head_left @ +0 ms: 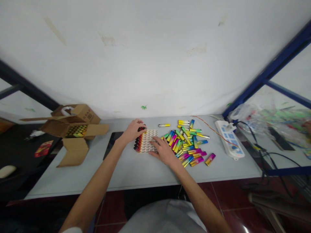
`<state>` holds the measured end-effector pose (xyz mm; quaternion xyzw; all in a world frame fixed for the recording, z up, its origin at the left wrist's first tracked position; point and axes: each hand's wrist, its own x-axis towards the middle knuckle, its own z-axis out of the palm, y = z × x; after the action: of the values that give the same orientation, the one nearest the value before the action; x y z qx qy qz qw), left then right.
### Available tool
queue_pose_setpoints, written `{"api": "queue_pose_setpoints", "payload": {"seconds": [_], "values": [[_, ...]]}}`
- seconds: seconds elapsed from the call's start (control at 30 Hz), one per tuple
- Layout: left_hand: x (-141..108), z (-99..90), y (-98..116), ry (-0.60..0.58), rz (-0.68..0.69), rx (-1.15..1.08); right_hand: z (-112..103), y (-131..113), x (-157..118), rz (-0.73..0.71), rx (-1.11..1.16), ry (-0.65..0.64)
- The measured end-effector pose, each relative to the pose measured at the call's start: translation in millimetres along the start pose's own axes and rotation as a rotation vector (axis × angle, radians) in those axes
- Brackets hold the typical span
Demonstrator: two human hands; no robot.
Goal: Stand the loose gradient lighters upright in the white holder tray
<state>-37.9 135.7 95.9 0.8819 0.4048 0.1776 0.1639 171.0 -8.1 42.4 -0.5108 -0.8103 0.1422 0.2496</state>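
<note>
A white tray with rows of holes (146,142) lies on the grey table. Dark and red-orange lighter-like pieces (138,144) fill its left side. My left hand (133,130) is at the tray's upper left corner, its fingers closed around one of the dark pieces. Across the tray's right part rests my right hand (162,149), fingers spread, with nothing visible in it. Just right of that hand lies a loose pile of shiny multicoloured lighter-like pieces (186,142). A single yellow and silver one (164,125) lies behind the tray.
An open cardboard box (75,152) holding similar pieces stands at the left, beside a flat black object (112,142). On the right are a white power strip (229,139), an orange wire and black cables. Blue metal frame bars (264,77) rise at the right.
</note>
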Motion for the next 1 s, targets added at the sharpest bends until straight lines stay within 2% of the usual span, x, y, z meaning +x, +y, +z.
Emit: {"api": "queue_pose_setpoints", "payload": {"seconds": [0.1,0.17,0.27,0.33,0.5,0.6,0.73,0.87,1.0], "values": [[-2.4,-0.8,6.9,0.024,0.002,0.033,-3.3,-1.7,-3.2,-0.025,0.035,0.043],[-3.5,-1.3,17.1,0.077,-0.004,0.064,-8.9,0.3,-9.9,-0.023,0.073,0.116],[-3.1,4.3,42.5,0.219,0.008,0.08,-25.2,11.7,-27.1,0.067,0.125,0.269],[-0.8,15.4,63.7,0.282,0.016,0.026,-40.5,25.6,-41.6,0.149,0.131,0.364],[13.0,62.2,105.4,0.119,0.015,-0.109,-76.5,73.6,-75.7,0.319,-0.018,0.467],[21.7,88.0,113.0,0.069,-0.013,-0.108,-83.8,99.2,-88.1,0.392,-0.111,0.472],[25.4,107.5,111.0,0.016,-0.028,-0.088,-76.1,116.3,-92.2,0.427,-0.183,0.411],[21.4,112.9,109.2,0.035,-0.055,-0.084,-68.9,115.5,-85.9,0.481,-0.264,0.347],[16.8,107.0,118.2,0.12,-0.078,-0.162,-76.2,109.1,-79.1,0.548,-0.169,0.318]]}}
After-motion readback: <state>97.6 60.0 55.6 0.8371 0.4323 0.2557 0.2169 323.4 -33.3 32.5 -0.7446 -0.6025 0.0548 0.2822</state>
